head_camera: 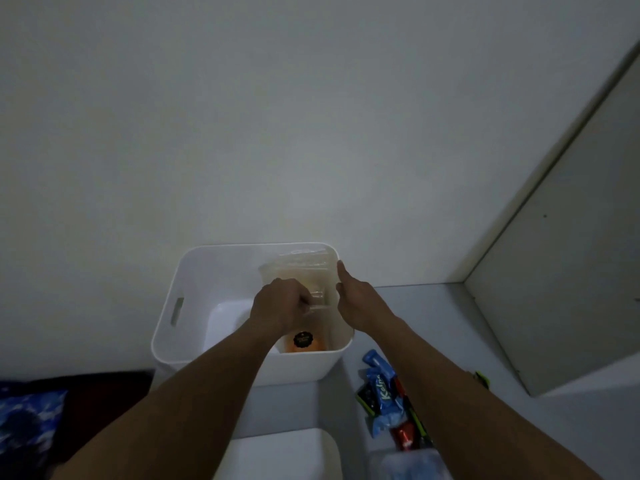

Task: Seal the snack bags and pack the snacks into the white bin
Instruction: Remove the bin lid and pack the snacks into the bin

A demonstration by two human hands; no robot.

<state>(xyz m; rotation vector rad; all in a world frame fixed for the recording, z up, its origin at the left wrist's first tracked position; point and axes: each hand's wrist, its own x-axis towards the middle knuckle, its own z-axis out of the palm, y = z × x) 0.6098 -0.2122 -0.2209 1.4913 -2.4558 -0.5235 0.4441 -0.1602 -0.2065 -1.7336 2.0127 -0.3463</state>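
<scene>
The white bin stands against the wall on a pale surface. A clear snack bag with pale orange contents stands inside it along the right wall. A black round label shows low in the bin. My left hand reaches into the bin and grips the bag near its middle. My right hand rests on the bin's right rim, fingers straight, touching the bag's edge. More snacks in blue, red and green wrappers lie to the right of the bin.
A white cabinet side rises on the right. A white lid or box lies near the bottom edge, with a clear plastic item beside it. Dark and blue fabric sits at lower left.
</scene>
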